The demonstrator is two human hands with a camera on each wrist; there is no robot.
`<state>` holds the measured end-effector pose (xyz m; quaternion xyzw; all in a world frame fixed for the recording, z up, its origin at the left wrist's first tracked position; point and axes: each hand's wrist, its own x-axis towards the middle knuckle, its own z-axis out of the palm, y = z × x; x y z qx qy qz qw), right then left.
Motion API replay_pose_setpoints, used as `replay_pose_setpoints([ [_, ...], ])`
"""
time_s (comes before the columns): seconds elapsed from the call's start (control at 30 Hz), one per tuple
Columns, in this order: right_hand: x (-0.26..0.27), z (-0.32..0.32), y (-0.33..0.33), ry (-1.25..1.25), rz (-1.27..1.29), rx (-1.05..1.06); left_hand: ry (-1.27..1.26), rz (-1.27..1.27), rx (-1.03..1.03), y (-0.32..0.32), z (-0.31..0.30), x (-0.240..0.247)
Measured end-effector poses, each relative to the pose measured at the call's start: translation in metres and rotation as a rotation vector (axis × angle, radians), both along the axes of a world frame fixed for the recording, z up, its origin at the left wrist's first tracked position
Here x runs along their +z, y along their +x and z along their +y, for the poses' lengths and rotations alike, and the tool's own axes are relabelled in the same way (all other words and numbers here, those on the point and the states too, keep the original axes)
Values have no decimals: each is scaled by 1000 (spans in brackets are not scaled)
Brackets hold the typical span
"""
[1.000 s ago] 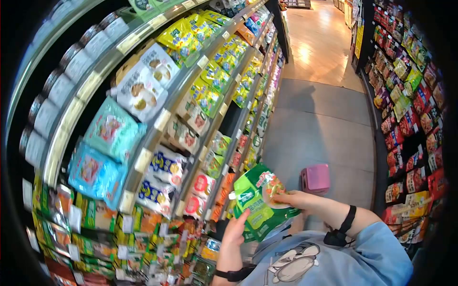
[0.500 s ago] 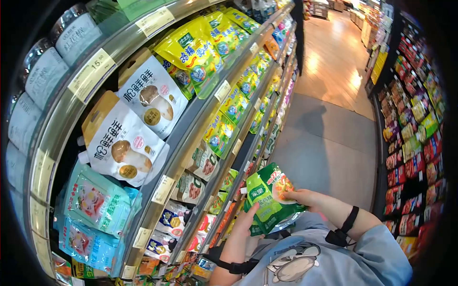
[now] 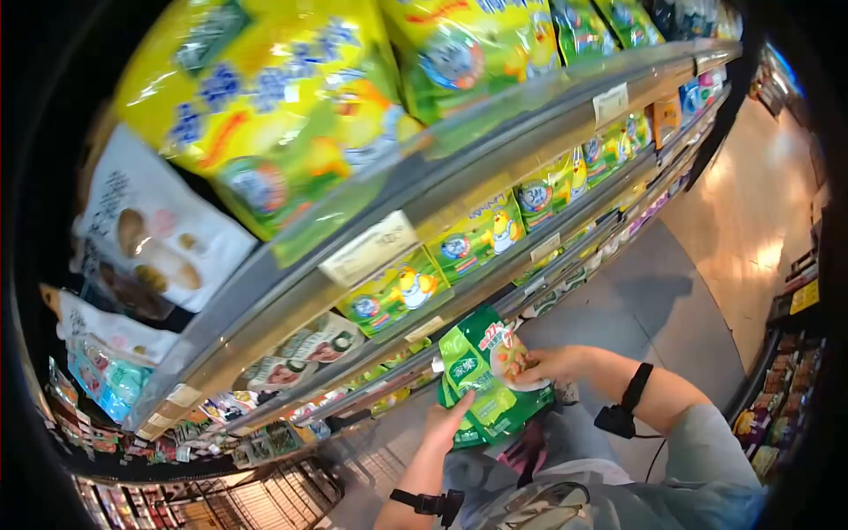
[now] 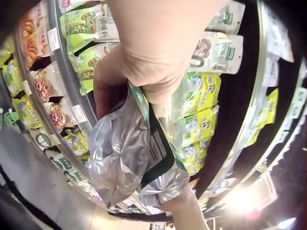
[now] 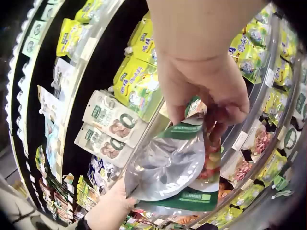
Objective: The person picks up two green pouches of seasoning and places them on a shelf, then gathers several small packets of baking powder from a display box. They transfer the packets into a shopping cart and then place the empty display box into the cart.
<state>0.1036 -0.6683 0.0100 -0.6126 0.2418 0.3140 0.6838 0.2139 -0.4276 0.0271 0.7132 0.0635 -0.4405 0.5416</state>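
In the head view, both hands hold a green seasoning pouch (image 3: 481, 380) with a food picture on its front, low in front of the body. My left hand (image 3: 444, 424) grips its left lower edge, thumb on the front. At the opposite side, my right hand (image 3: 558, 364) pinches the edge by the food picture. The left wrist view shows the left hand (image 4: 144, 72) from above, its fingers curled over the green edge. The pouch's silvery back (image 5: 168, 165) faces the right wrist camera, crinkled and shiny, beneath the right hand (image 5: 204, 86).
A tiered shelf (image 3: 495, 132) runs along the left, with yellow-green pouches (image 3: 265, 97) and white mushroom pouches (image 3: 155, 225). A wire cart (image 3: 283, 499) stands at the lower left. The grey aisle floor (image 3: 636, 305) lies to the right, with another stocked shelf (image 3: 773, 415) beyond it.
The head view has swung and come closer to the shelf, so the yellow-green pouches look much larger. A pink stool has left view and a wire cart has appeared. Both hands keep holding the pouch.
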Motion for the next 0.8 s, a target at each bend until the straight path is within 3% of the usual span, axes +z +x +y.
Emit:
replay_pose_setpoints([
  [0.03,12,-13,3,90,-25,-85,20,6,8,-2,-8,-10],
  [0.07,16,-28,10,118,53,28,3,-21,15,-2,-13,-25],
  [0.17,-38,-40,16,240,108,16,123,13,55,1,-19,-40],
  [0.23,-73,-30,21,231,136,-2,-135,100,152,7,-6,-85],
  [0.3,-121,-14,27,353,-141,-48,-144,76,122,13,3,-110],
  [0.33,-143,-20,23,336,-81,47,-115,87,133,14,12,-123],
  [0.43,-134,-16,31,365,96,123,-103,105,176,7,19,-137],
  [0.47,-131,-7,32,198,149,122,-60,27,112,7,28,-148],
  [0.5,-126,2,33,204,170,128,-20,-48,48,6,34,-156],
  [0.57,-123,15,34,232,235,-112,-53,-32,56,6,40,-163],
  [0.63,-142,20,27,247,245,-117,-125,-75,16,3,50,-182],
  [0.7,-150,26,23,209,151,-256,-158,-114,22,1,48,-181],
  [0.8,-131,6,34,146,79,-311,-236,-83,101,-1,53,-194],
])
